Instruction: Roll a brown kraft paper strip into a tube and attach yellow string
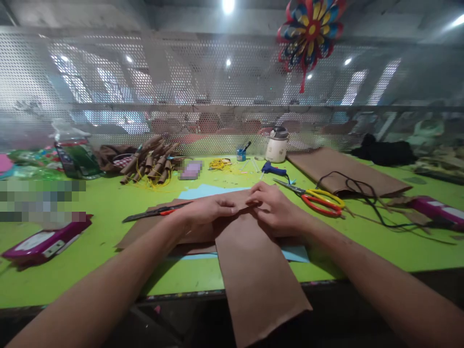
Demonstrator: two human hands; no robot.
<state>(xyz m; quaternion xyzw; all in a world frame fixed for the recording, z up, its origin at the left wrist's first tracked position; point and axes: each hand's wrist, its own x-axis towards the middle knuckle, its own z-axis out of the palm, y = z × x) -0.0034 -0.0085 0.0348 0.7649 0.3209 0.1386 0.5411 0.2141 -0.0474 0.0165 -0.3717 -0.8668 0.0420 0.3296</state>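
A long strip of brown paper [255, 270] lies across the green table [108, 212] and hangs over its near edge. My left hand [208, 210] presses down on the strip's far end with fingers together. My right hand [275, 205] pinches the same far edge beside it, fingers curled on the paper. More brown sheets [145, 232] and a light blue sheet [208, 192] lie underneath.
Red and yellow scissors [315, 198] lie right of my hands, a second pair [155, 211] on the left. Rolled brown tubes [152, 164], a blue glue gun [273, 169], a white pot [277, 144], a black cord [362, 193] and pink boxes [47, 241] stand around. A perforated screen backs the table.
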